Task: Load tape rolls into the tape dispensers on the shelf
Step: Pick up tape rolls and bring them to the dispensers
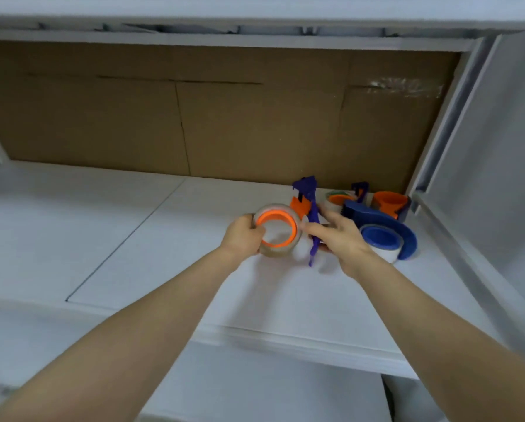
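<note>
Left hand [244,236] clamped on the orange-cored tape roll [278,229], right hand [338,239] closed on the blue dispenser [313,219] just beside it — loading under way, apparently — seating the roll likely comes next.

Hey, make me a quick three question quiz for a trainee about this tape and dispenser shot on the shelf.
1. Which hand holds the orange-core roll?
2. True or false: the blue dispenser already has a roll in it.
3. The right hand is on: A) the purple dispenser, B) the cardboard, C) the shelf edge.

Key: 1. The left hand. 2. True. 3. A.
</note>
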`<state>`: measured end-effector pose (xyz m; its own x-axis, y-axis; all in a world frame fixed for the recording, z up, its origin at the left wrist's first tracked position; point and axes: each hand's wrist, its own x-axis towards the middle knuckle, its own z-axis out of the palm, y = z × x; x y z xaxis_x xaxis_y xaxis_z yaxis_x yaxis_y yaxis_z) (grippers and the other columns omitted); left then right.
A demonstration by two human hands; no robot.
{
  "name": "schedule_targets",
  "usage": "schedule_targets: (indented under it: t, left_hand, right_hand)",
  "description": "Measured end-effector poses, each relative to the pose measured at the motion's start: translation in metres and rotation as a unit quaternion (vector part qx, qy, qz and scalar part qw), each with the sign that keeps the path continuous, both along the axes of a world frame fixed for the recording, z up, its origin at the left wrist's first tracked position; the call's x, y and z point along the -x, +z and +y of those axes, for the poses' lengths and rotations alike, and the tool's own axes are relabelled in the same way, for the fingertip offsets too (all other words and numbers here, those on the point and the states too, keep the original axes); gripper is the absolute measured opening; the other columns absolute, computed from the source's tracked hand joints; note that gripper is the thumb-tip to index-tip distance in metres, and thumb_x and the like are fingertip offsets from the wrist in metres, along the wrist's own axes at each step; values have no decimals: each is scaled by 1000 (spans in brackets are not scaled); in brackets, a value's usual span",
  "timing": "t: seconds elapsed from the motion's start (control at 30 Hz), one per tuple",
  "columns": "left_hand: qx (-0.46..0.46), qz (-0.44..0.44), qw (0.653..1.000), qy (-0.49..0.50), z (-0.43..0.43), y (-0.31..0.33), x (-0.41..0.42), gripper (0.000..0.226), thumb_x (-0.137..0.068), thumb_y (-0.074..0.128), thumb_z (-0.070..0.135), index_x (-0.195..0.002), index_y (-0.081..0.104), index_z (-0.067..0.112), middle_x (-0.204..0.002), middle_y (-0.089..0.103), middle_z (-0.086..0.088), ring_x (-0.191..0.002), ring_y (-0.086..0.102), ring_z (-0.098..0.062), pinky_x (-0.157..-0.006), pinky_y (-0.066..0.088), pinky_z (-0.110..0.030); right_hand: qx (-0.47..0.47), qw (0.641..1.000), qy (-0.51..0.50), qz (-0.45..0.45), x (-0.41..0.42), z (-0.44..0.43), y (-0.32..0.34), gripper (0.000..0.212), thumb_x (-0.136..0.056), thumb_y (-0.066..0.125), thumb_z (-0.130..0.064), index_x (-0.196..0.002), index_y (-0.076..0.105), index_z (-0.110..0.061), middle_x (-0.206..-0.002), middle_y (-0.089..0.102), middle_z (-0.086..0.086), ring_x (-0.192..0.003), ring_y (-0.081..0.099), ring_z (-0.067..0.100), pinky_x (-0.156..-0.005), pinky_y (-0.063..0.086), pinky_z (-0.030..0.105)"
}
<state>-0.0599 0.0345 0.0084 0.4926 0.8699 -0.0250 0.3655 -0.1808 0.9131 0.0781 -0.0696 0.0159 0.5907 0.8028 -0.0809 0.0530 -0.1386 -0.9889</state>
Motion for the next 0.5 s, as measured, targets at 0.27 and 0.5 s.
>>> schedule_targets:
  t: [0.27, 0.5]
  left_hand:
    - [20, 108, 993, -41, 0, -10, -7, 9, -82, 55, 5, -84, 63, 1, -84, 62, -18, -84, 67, -37, -80, 57, -48]
    - [-47, 183, 980, -69, -11, -22, -48, 8, -79, 57, 8, -79, 61, 1, -97, 67, -27, -94, 64, -40, -78, 53, -41]
  right_hand:
    - [52, 998, -20, -34, -4, -19, -15, 37, -86, 63, -22, -123, 59, -20, -80, 61, -4, -79, 54, 12, -78, 46, 27]
    - [113, 988, -83, -70, -25, -44, -24, 13, -86, 61, -35, -85, 66, -23, -67, 53, -1, -72, 51, 16, -67, 40, 25]
